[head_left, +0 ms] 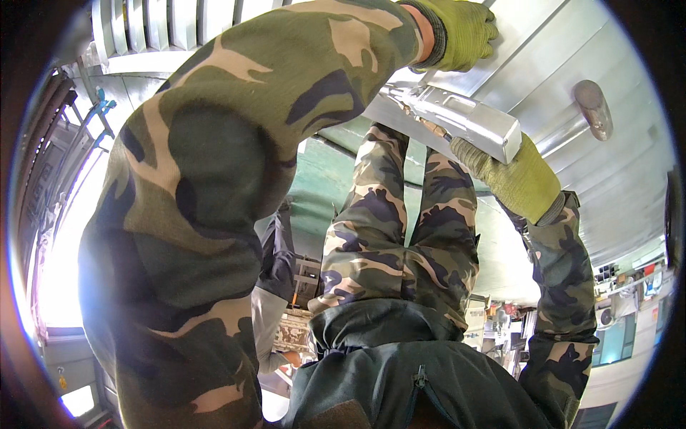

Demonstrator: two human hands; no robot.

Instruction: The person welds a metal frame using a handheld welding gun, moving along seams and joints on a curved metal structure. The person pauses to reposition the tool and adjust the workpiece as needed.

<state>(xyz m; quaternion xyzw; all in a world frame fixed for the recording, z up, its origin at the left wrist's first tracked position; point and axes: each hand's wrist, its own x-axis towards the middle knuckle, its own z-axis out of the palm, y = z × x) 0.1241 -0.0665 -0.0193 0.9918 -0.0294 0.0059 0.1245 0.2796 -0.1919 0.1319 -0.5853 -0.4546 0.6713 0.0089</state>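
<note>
My left hand (461,37), in a yellow-green glove, lies on a silver metal panel (518,53) at the top. Its fingers look slightly bent and a little apart, with nothing visible in them. Further right, my right hand (525,180), in a matching glove, is closed round a shiny, box-shaped metal piece (477,118) with a slot in its top face. A thin rod-like part with a coppery section (427,125) runs along its near side. To the right, a mallet (593,109) with a brown oblong head and a metal shaft lies on the panels.
White slats (153,25) stand at the far left. My legs (400,214) are beside the panel edge, over a green floor (314,189). Another person in dark trousers (277,250) is behind to the left. Cluttered shelves (507,325) show at the lower right.
</note>
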